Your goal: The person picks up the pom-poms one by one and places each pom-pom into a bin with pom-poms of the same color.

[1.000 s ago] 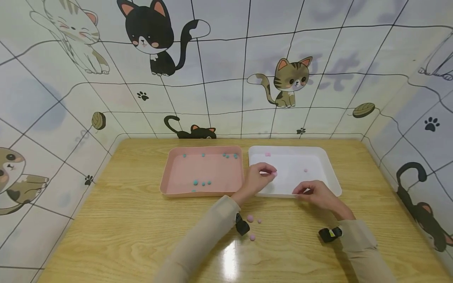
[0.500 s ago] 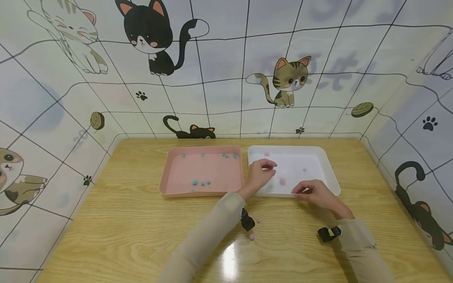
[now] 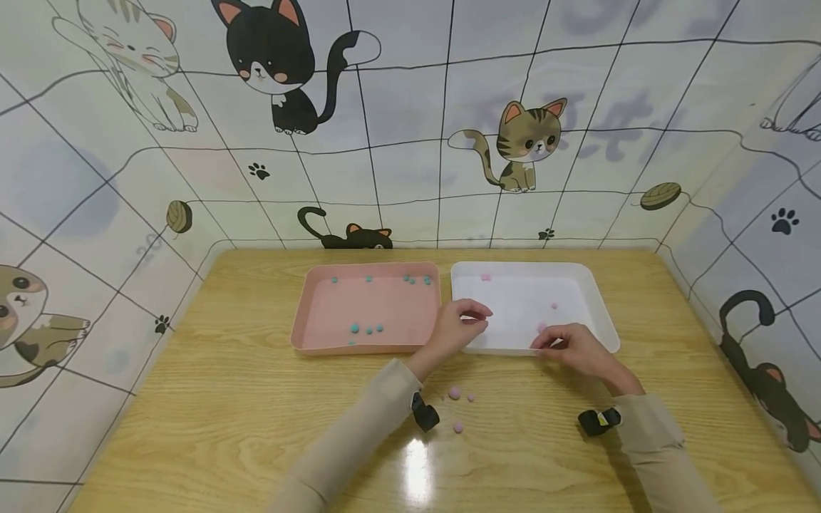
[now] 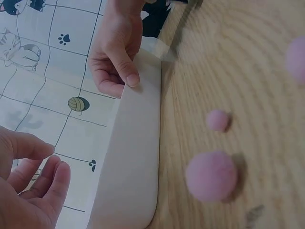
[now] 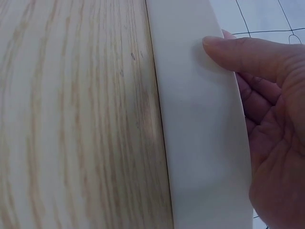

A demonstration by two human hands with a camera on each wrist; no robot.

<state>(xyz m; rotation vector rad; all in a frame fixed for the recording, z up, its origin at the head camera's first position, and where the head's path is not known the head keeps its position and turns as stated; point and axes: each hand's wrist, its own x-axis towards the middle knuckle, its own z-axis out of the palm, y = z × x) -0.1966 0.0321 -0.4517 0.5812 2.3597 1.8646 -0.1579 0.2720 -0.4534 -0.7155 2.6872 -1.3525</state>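
Observation:
My left hand (image 3: 457, 326) hovers over the left end of the white tray (image 3: 521, 351), fingers loosely bent and holding nothing. A slight gap shows between thumb and fingers of that hand (image 4: 33, 186) in the left wrist view. At the tray's near wall, my right hand (image 3: 574, 350) pinches the rim, with the thumb on the outer face, as the right hand (image 5: 267, 81) shows in the right wrist view. Beside its fingertips lies a pink pompom (image 3: 541, 328). Farther back in the tray are a small pink pompom (image 3: 554, 306) and some pink ones (image 3: 485, 277) by the far wall.
To the left stands a pink tray (image 3: 365, 350) with several teal pompoms (image 3: 355, 328). On the wooden table, in front of the trays, lie a larger pink pompom (image 3: 454, 392), a small one (image 3: 470, 397) and another pink pompom (image 3: 458, 427). Cat-print sheeting rises behind.
My left hand has let go of a pink pompom into the white tray and drawn back slightly left. The pompom has rolled right toward my right hand, which has stayed put.

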